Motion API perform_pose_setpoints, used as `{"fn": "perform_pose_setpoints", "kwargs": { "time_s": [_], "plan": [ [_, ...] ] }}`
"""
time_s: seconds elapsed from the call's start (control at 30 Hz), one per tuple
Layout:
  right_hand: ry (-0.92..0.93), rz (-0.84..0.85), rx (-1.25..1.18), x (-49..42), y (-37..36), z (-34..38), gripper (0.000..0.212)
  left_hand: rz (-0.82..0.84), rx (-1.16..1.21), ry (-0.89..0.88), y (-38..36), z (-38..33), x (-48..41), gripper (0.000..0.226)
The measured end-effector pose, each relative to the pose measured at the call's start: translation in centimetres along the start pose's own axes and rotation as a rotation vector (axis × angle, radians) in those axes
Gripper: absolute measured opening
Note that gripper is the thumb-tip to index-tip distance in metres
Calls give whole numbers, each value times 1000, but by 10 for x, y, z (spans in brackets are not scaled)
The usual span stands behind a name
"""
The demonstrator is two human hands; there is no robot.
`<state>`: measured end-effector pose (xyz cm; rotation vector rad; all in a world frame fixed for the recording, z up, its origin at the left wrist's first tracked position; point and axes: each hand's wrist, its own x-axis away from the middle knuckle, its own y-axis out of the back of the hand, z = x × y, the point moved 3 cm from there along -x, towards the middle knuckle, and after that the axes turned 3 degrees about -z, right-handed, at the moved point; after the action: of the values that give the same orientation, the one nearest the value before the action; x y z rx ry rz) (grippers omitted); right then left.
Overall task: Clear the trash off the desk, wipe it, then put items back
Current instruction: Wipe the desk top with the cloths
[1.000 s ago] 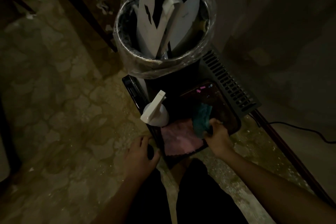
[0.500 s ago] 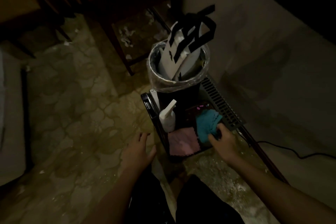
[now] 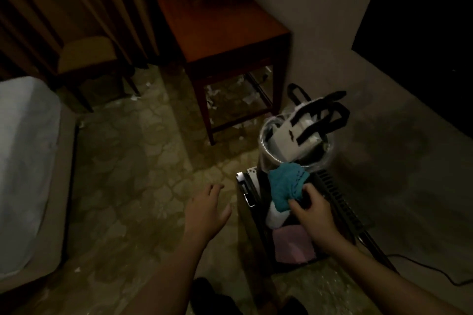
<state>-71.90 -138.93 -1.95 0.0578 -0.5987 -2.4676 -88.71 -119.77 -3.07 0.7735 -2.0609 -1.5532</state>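
Presently, item: teal cloth (image 3: 286, 184), which we judge soft, light and limp, best pinched at a bunched fold, gripped so by our right hand (image 3: 311, 210) just above the black caddy (image 3: 247, 192) below the lined bin (image 3: 263, 140); left hand (image 3: 204, 210) spread, holding nothing.

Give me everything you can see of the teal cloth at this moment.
The teal cloth is a soft, textured fabric, like microfibre, bunched and crumpled rather than spread flat. The right hand pinches its lower right edge between fingers and thumb. In this view it overlaps the near rim of the lined bin and hangs over the white spray bottle. Whether it touches either cannot be told. It looks clean, though the light is dim.
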Motion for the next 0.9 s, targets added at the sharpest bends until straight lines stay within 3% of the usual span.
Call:
{"fn": "perform_pose_setpoints", "kwargs": {
  "time_s": [0.23,0.43,0.63,0.9],
  "plan": [
    [2,17,-71,-29,-111,68,27,-5,-23,-5,50,117,-37,53],
    [-18,84,-182,-68,-194,125,16,-37,-68,62,102,218,-83,56],
    [-21,146,-157,-132,-241,161,19,-88,-65,15,130,246,-153,54],
    [-37,126,-82,-240,-301,176,16,-29,-90,8,128,281,-263,54]
  ]
}}
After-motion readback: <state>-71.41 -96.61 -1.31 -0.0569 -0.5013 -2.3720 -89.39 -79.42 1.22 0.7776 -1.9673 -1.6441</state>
